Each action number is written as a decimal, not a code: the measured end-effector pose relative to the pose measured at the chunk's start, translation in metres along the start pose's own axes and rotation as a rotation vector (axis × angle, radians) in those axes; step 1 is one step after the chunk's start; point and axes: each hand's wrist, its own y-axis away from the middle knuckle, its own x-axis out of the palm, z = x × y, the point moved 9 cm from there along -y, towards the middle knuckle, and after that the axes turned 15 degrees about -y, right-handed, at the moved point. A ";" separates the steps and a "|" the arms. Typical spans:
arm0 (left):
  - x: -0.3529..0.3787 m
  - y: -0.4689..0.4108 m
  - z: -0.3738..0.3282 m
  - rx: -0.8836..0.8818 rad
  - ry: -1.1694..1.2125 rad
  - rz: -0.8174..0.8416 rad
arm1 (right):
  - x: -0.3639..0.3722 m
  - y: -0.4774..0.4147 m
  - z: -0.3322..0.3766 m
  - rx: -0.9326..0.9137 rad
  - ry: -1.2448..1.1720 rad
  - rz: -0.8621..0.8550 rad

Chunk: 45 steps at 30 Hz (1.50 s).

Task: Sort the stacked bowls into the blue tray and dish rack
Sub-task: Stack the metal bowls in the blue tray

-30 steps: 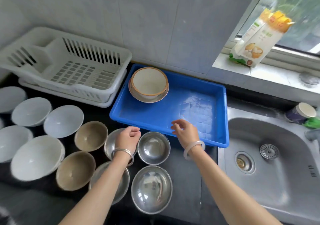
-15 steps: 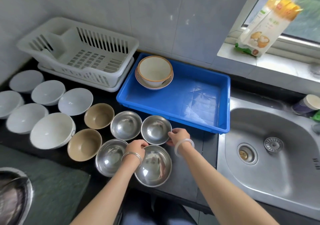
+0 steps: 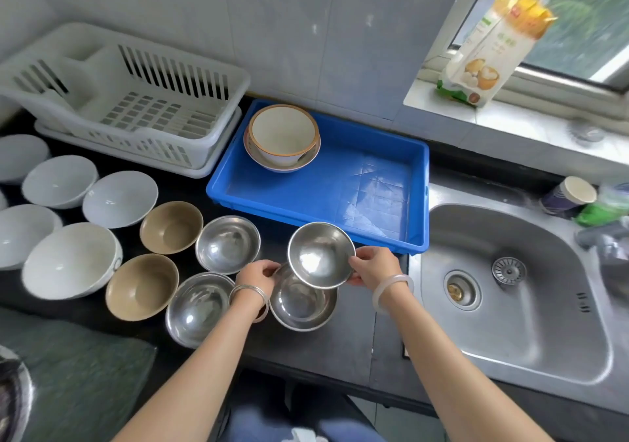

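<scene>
Your right hand [image 3: 374,268] pinches the small steel bowl [image 3: 321,254] tilted between both hands; your left hand [image 3: 257,276] grips the larger steel bowl [image 3: 303,305] beneath.

You face blue tray [image 3: 340,183], white slotted dish rack [image 3: 136,111], cream bowl [image 3: 283,135] with orange rim, two tan bowls [image 3: 171,227], mirror-silver steel bowls [image 3: 227,244], plain white bowls [image 3: 69,259], black desk [image 3: 354,332].

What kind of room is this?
Probably a home kitchen: stainless steel sink set in a dark countertop, white plastic dish rack against a tiled wall.
</scene>
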 end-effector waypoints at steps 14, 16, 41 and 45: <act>0.023 0.002 0.001 -0.160 0.437 0.167 | 0.004 0.012 -0.023 -0.103 0.279 -0.070; 0.023 0.002 -0.001 -0.133 0.417 0.185 | 0.001 0.012 -0.029 -0.088 0.226 -0.090; -0.011 -0.014 -0.068 0.000 0.543 0.367 | -0.007 -0.001 -0.004 -0.036 -0.489 -0.102; -0.024 -0.030 -0.111 0.056 0.524 0.314 | -0.024 -0.018 0.036 -0.087 -0.502 -0.104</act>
